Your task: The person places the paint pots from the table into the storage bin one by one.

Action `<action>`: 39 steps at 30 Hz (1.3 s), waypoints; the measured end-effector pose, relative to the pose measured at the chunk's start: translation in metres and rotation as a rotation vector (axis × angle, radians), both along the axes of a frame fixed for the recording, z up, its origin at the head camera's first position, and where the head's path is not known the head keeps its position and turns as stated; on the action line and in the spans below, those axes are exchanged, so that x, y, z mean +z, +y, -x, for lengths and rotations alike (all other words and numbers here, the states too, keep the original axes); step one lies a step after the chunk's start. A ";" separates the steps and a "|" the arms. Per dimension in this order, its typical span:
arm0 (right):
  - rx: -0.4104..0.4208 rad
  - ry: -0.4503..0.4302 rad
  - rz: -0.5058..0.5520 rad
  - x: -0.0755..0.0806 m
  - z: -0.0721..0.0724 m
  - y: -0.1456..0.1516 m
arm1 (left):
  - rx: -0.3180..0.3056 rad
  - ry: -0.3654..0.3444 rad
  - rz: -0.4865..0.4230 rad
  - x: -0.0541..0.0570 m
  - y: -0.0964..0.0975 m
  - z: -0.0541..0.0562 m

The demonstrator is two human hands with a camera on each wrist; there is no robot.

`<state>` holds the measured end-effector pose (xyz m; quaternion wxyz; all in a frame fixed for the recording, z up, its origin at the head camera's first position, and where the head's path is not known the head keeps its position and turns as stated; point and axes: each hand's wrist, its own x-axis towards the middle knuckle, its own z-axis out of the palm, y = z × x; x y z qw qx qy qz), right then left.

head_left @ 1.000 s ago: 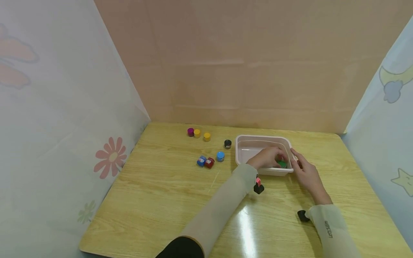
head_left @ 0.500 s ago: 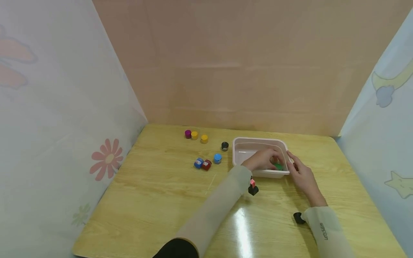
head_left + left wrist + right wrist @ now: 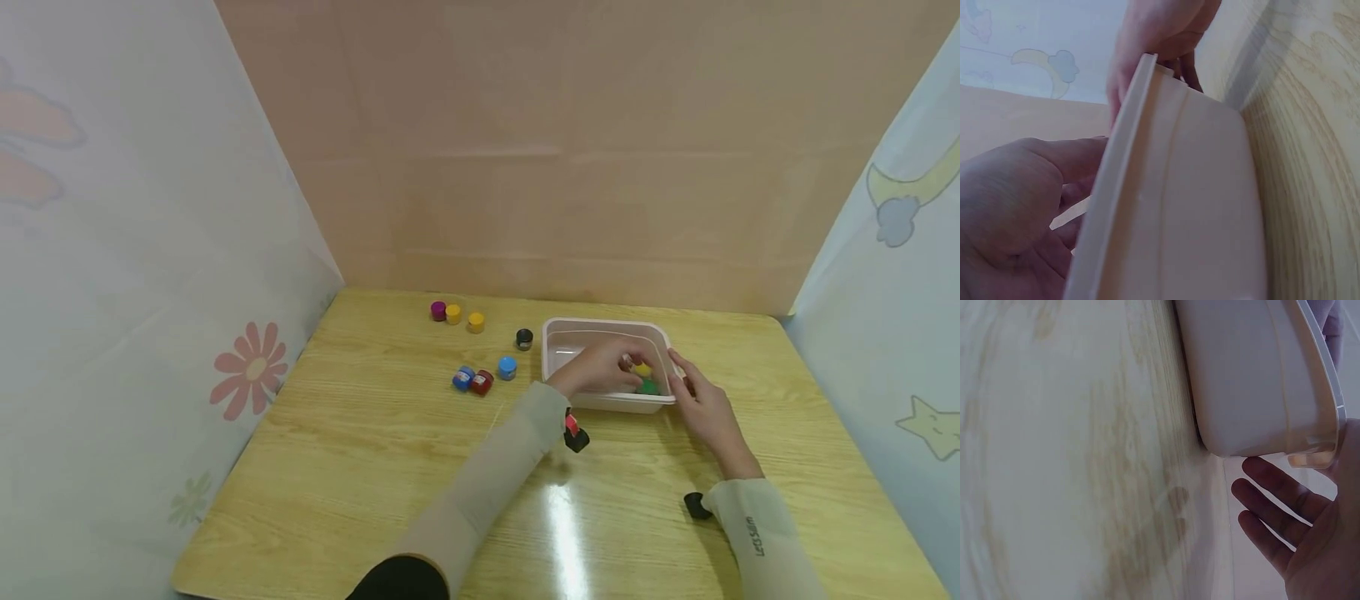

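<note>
My left hand [image 3: 600, 367] reaches into a pale pink plastic tub [image 3: 615, 403], its fingers loosely bent. Just right of its fingertips, in the tub's right end, a green-lidded jar [image 3: 648, 387] and a yellow-lidded jar [image 3: 642, 369] show. The near wall of the tub [image 3: 1204, 194] hides much of this hand in the left wrist view, where a gap shows between thumb and fingers. My right hand [image 3: 708, 417] holds the tub's right end at the rim. Three of its fingers [image 3: 1272, 506] spread below the rim in the right wrist view.
Left of the tub stand a black jar [image 3: 524, 339] and a light blue jar [image 3: 507, 368]. A blue jar [image 3: 463, 378] and a dark red jar [image 3: 482, 382] lie side by side. Farther back are a purple jar [image 3: 438, 311] and two yellow jars [image 3: 476, 322].
My left hand has drawn slightly left inside the tub, and the yellow-lidded jar behind the green one now shows. My right hand has stayed at the tub's right end.
</note>
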<state>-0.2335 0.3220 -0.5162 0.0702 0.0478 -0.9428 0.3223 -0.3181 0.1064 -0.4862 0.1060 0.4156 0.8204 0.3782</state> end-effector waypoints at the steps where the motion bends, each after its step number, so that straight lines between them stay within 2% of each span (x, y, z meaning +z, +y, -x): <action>1: -0.003 0.001 -0.004 0.000 0.000 0.000 | 0.001 0.006 0.000 0.002 -0.002 0.000; 5: -0.006 0.008 -0.004 -0.003 0.002 0.001 | 0.035 0.009 0.013 0.012 -0.017 -0.001; 9: -0.002 0.010 -0.003 -0.004 0.003 0.001 | 0.075 -0.019 -0.018 0.022 -0.037 -0.003; 11: -0.002 0.005 -0.004 -0.003 0.003 0.001 | 0.097 -0.005 -0.031 0.025 -0.048 -0.004; 16: -0.012 -0.023 -0.005 0.000 0.001 -0.001 | 0.167 0.058 -0.045 0.029 -0.077 -0.005; 19: -0.016 -0.032 -0.008 0.001 0.001 -0.001 | 0.195 0.047 -0.065 0.028 -0.096 -0.005; 24: -0.013 -0.035 -0.011 0.000 0.002 -0.001 | 0.246 0.010 -0.100 0.023 -0.132 -0.007; 30: -0.006 -0.034 -0.009 0.000 0.003 -0.001 | 0.301 0.001 -0.129 0.009 -0.181 -0.013; 34: -0.010 -0.026 -0.010 0.000 0.002 0.000 | 0.356 -0.020 -0.106 -0.001 -0.208 -0.019; 39: -0.006 -0.025 -0.004 0.000 0.002 -0.001 | 0.445 0.009 -0.015 -0.013 -0.231 -0.026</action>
